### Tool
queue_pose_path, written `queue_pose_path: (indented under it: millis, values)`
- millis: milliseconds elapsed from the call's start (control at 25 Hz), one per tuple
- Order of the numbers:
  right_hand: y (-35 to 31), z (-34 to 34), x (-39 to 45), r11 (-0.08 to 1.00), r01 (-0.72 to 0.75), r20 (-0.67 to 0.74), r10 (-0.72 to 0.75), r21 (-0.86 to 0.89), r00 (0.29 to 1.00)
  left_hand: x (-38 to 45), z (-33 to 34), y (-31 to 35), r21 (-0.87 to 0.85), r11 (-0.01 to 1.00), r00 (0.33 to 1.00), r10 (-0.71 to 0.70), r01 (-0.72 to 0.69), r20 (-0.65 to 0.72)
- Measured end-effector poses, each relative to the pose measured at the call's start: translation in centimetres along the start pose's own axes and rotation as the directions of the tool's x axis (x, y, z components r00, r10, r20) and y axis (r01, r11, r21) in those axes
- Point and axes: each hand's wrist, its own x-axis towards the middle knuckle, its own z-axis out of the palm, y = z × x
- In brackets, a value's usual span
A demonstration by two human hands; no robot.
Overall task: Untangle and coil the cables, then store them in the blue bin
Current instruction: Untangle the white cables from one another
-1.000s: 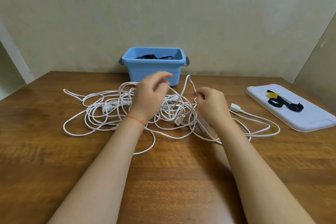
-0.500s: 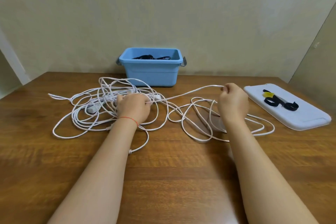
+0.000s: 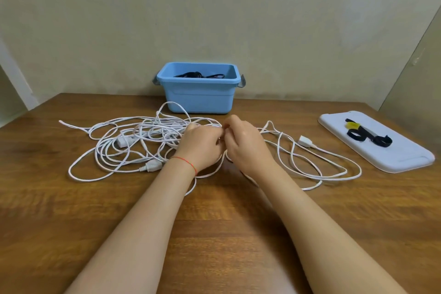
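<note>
- Wooden desk (image 3: 71, 222) carries everything; both forearms reach over it from the near edge.
- White cables (image 3: 133, 141) in a loose tangle, mostly left of the grip point, with looser loops trailing out to its right; all lying on the desk.
- Blue bin (image 3: 199, 96) beyond the grip, against the wall, black cables (image 3: 198, 75) inside.
- White tray (image 3: 391, 157) far right of the grip, black straps (image 3: 367, 137) and a yellow tie (image 3: 353, 124) on it.
- Left hand (image 3: 202, 144), red string at the wrist, fingers curled, pinching white cable strands.
- Right hand (image 3: 245, 143) just beside it, knuckles nearly touching, fingers curled round the same strands.
- White plug (image 3: 152, 166) lower left of the grip; white connector (image 3: 305, 141) to its right; white block (image 3: 123, 142) in the tangle further left.
</note>
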Motion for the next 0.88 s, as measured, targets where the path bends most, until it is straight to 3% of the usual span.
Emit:
queue_pose_path:
  millis: [80,200,320,400,440,520,600,640,680,760,800,880]
  values:
    - [0.8,-0.5,0.1,0.991,-0.136,0.108,0.135,-0.001,0.985,-0.1,0.3,-0.6,-0.038,0.999,1.000,0.019,-0.019,-0.007]
    - [1.2,-1.2,0.1,0.998,-0.067,0.127,0.067,0.000,0.990,0.1,0.8,-2.0,-0.134,0.990,0.999,-0.050,0.050,0.002]
    - [2.0,-1.6,0.6,0.995,-0.089,-0.032,0.090,0.040,0.995,0.1,0.1,-3.1,-0.410,0.897,0.985,-0.172,0.165,0.020]
    - [2.9,-2.7,0.8,0.990,-0.111,-0.236,0.130,0.092,0.963,0.0,-0.8,-3.2,-0.534,0.816,0.967,-0.253,0.221,0.013]
    - [3.3,-3.5,0.8,0.983,-0.129,-0.369,0.169,0.130,0.914,-0.1,-1.2,-3.4,-0.561,0.787,0.951,-0.308,0.257,0.003]
    - [5.0,-5.4,0.9,0.939,-0.166,-0.606,0.324,0.302,0.727,-0.2,-1.2,-4.0,-0.585,0.749,0.908,-0.416,0.312,-0.048]
    - [6.4,-6.7,0.8,0.856,-0.204,-0.670,0.503,0.476,0.546,-0.1,-1.0,-4.6,-0.555,0.752,0.866,-0.489,0.356,-0.107]
    - [6.9,-6.9,0.7,0.840,-0.272,-0.658,0.539,0.470,0.526,0.0,-0.9,-4.5,-0.501,0.781,0.867,-0.486,0.374,-0.111]
    - [7.2,-6.8,0.7,0.843,-0.387,-0.628,0.536,0.373,0.564,0.1,-0.9,-4.2,-0.417,0.828,0.888,-0.450,0.375,-0.094]
    - [7.0,-6.0,0.5,0.826,-0.563,-0.502,0.483,-0.009,0.717,0.3,-1.0,-3.2,-0.259,0.903,0.933,-0.359,0.342,-0.022]
    - [6.3,-5.4,0.5,0.803,-0.563,-0.423,0.450,-0.194,0.787,0.3,-1.0,-2.7,-0.216,0.918,0.941,-0.339,0.333,0.008]
    - [4.1,-4.2,0.5,0.812,-0.426,-0.308,0.318,-0.400,0.897,0.3,-0.8,-2.1,-0.172,0.934,0.948,-0.317,0.313,0.006]
